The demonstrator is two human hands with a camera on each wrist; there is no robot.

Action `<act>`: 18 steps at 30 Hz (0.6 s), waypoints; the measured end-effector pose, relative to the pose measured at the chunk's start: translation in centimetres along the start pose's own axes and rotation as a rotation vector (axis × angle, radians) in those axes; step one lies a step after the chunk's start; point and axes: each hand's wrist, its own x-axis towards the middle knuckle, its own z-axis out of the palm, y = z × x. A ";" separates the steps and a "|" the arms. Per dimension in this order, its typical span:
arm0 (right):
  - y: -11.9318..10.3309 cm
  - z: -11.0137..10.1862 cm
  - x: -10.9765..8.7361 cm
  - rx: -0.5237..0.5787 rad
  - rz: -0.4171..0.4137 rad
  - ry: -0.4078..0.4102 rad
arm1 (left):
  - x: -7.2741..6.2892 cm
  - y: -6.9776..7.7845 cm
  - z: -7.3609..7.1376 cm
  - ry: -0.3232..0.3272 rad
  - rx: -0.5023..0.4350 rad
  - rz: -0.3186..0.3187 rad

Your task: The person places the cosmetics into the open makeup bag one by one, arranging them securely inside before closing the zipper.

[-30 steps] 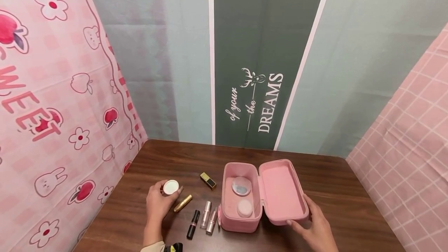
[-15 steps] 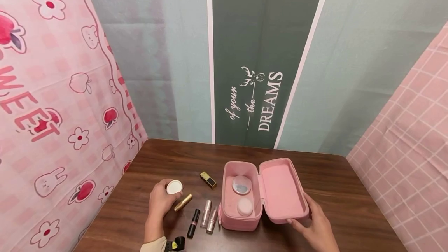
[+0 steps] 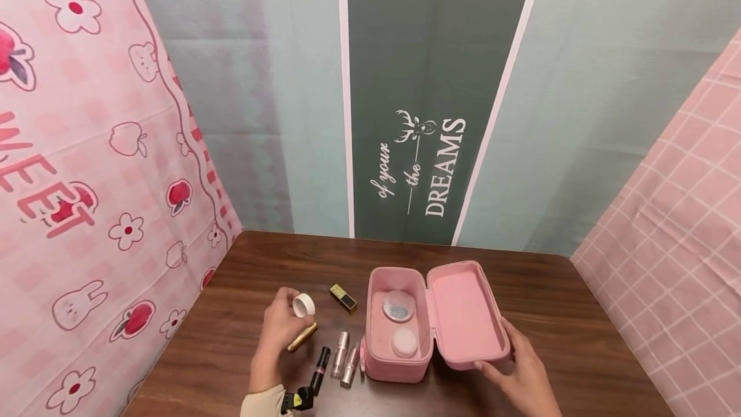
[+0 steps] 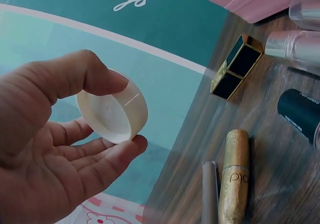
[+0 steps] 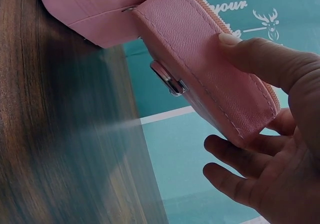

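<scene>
My left hand [image 3: 279,324] pinches a hollow round white cap [image 4: 136,109] between thumb and fingertips, above the table left of the pink case [image 3: 399,370]. The cap is tilted, its open side facing the palm in the left wrist view. My right hand [image 3: 523,372] grips the outer edge of the case's raised lid [image 3: 469,314], with the thumb [image 5: 230,39] on its rim and some fingers behind it. Inside the case lie a clear-topped round compact [image 3: 399,305] and a small pale pink round container [image 3: 404,342].
Under the left hand lies a gold tube [image 3: 302,337], beside a slim stick [image 4: 210,191]. A black-and-gold lipstick [image 3: 343,298] lies farther back. A black tube [image 3: 320,370] and two pinkish lipstick tubes [image 3: 340,354] lie left of the case on the wooden table [image 3: 579,314].
My left hand has shifted right with the white cap and turned it, so its hollow side now shows more from the side. The right hand stays on the lid.
</scene>
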 end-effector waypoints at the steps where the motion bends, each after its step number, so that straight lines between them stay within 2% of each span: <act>1: 0.0 0.0 0.0 -0.001 0.002 -0.002 | 0.1 0.1 0.1 -0.006 -0.010 0.002; 9: 0.0 -0.1 0.0 -0.008 0.003 -0.007 | 0.4 0.9 0.6 -0.030 -0.070 0.031; 18: -0.1 -0.1 0.0 -0.014 0.006 -0.013 | 0.9 1.2 1.5 -0.029 -0.109 0.074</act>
